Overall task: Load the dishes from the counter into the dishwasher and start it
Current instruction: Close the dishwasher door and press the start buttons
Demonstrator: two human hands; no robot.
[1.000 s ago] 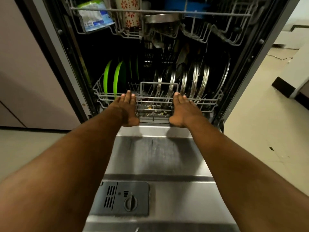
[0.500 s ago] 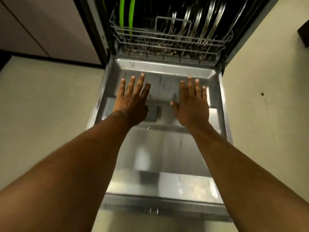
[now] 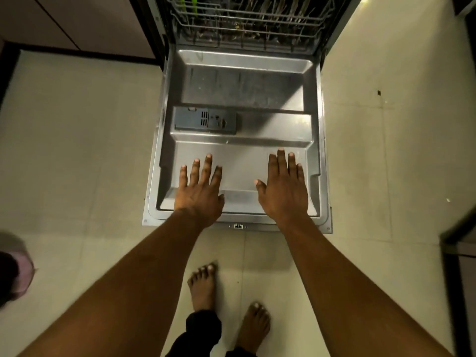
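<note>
- Since a second ago both hands have drawn back from the front of the lower rack (image 3: 244, 24) to the near end of the open dishwasher door (image 3: 244, 94), and the view has tipped down to the floor (image 3: 77, 150).
- The door lies flat and open, steel inner face up.
- The rack sits inside the tub, cut off by the top edge. Only the lower parts of the dishes show: two green plates (image 3: 195, 5) at left, and dim metal rims beside them that are hard to make out.
- The left hand (image 3: 198, 194) and right hand (image 3: 283, 194) are palm down over the door's near rim, fingers straight and spread, gripping nothing. Whether they press the steel, I cannot tell.
- Two bare feet (image 3: 203, 287) stand just before the door.
- The grey detergent dispenser (image 3: 205, 121) bears markings too small to read.
- A blurred pink shape (image 3: 15, 269) is cut off at left.
</note>
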